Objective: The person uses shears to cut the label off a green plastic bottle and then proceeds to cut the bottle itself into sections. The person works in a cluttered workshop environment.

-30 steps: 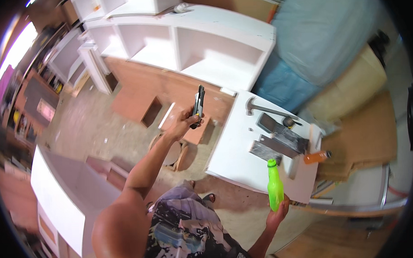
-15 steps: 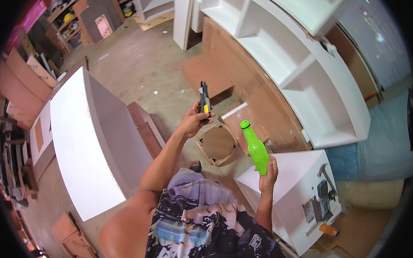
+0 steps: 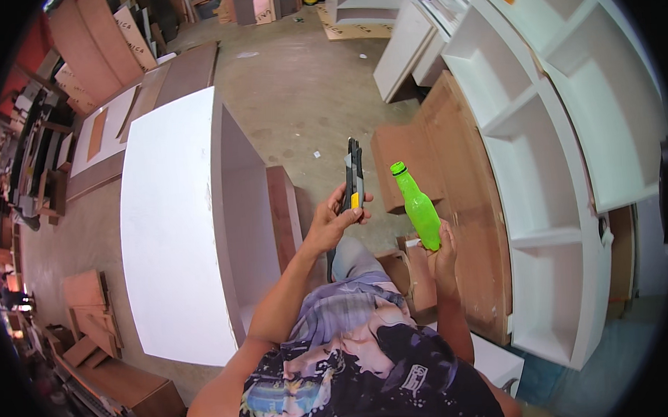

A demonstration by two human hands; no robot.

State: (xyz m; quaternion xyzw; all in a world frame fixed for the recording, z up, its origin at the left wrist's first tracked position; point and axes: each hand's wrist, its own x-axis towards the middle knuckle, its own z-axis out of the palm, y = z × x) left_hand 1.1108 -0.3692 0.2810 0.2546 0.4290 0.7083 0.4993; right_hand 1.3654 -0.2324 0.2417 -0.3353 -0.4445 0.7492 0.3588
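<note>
Left hand [image 3: 331, 222] clasps black-grey tool [image 3: 354, 180], pointing forward; right hand [image 3: 446, 250] clasps green bottle [image 3: 420, 210] near its base, neck slanting toward the tool, not touching it.

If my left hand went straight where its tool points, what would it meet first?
Beyond your left hand and its tool, the way looks free over the floor, perhaps until the distant tan board; depth is unclear.
</note>
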